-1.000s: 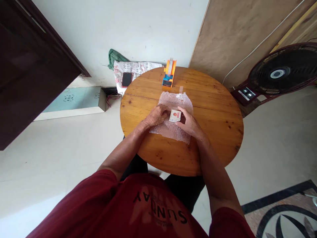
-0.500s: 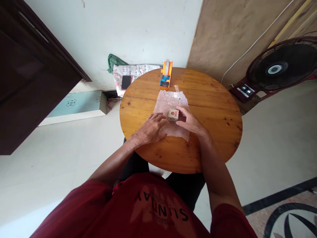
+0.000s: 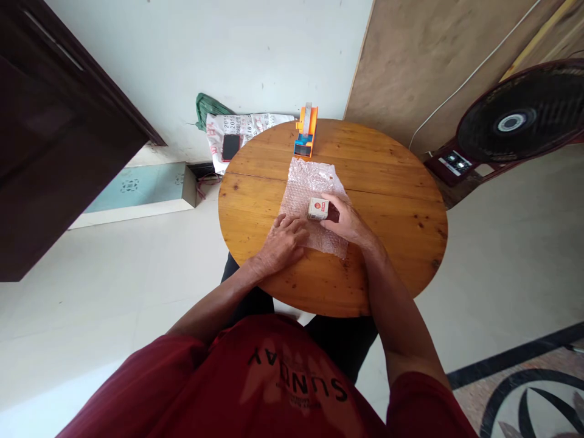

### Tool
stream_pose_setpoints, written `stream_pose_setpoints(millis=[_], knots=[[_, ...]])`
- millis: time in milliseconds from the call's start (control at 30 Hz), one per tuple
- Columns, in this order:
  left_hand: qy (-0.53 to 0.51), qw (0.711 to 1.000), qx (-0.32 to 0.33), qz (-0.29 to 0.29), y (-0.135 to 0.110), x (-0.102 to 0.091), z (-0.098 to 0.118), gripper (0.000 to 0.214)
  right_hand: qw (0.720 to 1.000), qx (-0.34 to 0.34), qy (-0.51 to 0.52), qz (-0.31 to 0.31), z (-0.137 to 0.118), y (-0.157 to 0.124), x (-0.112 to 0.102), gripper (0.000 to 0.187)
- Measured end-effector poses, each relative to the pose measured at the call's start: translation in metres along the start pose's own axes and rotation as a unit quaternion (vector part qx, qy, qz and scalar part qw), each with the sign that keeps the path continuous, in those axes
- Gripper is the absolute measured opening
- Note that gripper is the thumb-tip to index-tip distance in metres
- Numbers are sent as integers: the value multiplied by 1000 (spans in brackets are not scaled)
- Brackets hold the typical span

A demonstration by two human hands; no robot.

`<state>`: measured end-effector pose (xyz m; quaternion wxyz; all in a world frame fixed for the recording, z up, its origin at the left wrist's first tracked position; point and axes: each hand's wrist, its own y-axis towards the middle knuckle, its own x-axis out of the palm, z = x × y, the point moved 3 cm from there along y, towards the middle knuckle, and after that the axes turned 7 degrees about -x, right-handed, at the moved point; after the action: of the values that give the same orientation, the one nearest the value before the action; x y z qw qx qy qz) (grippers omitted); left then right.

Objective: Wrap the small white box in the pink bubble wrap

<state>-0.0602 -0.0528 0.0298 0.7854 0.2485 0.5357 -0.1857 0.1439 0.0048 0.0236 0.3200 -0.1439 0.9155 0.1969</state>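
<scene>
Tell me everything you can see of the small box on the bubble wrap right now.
The small box is a little carton, white on its near side with a red mark and a darker far end; the print is too small to read. It looks closed and sits near the middle of the bubble wrap on the round wooden table. The right hand grips it from the right. The left hand presses the wrap beside it, not touching the box.

Box [image 3: 318,208] label too small; fan [image 3: 520,125] cut off right.
</scene>
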Motion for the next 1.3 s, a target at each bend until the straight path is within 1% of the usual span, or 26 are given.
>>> stream_pose_setpoints(millis=[67, 133, 233, 333, 433, 533, 600, 700, 767, 833, 900, 1000, 1033, 1100, 1300], knots=[[1, 999, -12, 30, 3, 5, -2, 13, 1000, 0, 3, -1, 0, 0, 0, 70], [-11, 998, -18, 58, 7, 8, -3, 14, 1000, 12, 14, -7, 2, 0, 1, 71], [-39, 994, -18, 97, 14, 5, -3, 13, 999, 25, 18, -9, 4, 0, 2, 69], [-80, 990, -20, 114, 20, -1, -6, 9, 999, 19, 26, -9, 4, 1, 2, 66], [-118, 985, -30, 125, 25, -5, -10, 9, 998, 16, 56, -10, 2, 0, 0, 65], [-137, 981, -44, 134, 29, -6, -16, 12, 993, 46, 109, -5, -1, -4, -10, 59], [-142, 979, -50, 134, 32, -8, -19, 13, 986, 72, 151, -8, -6, -7, -18, 56], [-142, 979, -54, 133, 39, -10, -21, 12, 976, 82, 200, -24, -14, -10, -29, 62], [-137, 981, -57, 123, 47, -12, -22, 12, 975, 81, 203, -33, -17, -11, -32, 67], [-134, 983, -61, 106, 55, -13, -24, 10, 980, 85, 178, -27, -16, -10, -31, 66], [-136, 984, -68, 91, 63, -13, -26, 9, 987, 83, 135, 1, -13, -8, -30, 53], [-165, 979, -90, 79, 72, -11, -32, 10, 992, 70, 82, 66, -8, -5, -28, 24], [-183, 975, -100, 77, 74, -10, -33, 11, 992, 65, 76, 82, -8, -4, -27, 20], [-231, 962, -122, 73, 78, -6, -36, 12, 990, 61, 78, 100, -8, -3, -26, 19], [-366, 911, -184, 48, 83, 8, -37, 23, 986, 92, 99, 99, -12, -2, -23, 19]])
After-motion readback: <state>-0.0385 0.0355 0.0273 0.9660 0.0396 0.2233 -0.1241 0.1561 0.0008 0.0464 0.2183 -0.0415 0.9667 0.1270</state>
